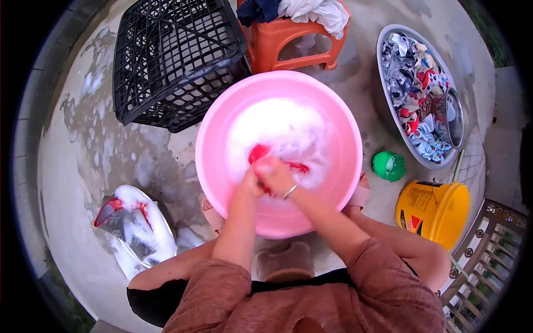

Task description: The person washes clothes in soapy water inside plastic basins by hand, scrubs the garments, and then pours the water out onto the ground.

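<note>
A wide pink basin holds white suds and stands on the ground between my feet. Inside it, both hands come together on a wet red cloth, parts of which stick out to either side of them. My left hand is closed on the cloth at the left. Pressed against it, my right hand also grips the cloth; a bracelet circles that wrist. Foam and motion blur hide the fingertips and the shape of the cloth.
At upper left, a black plastic crate stands beside an orange stool with clothes on it. A metal tub of laundry is at right, near a green ball-like object and a yellow bucket. A sudsy basin sits at lower left.
</note>
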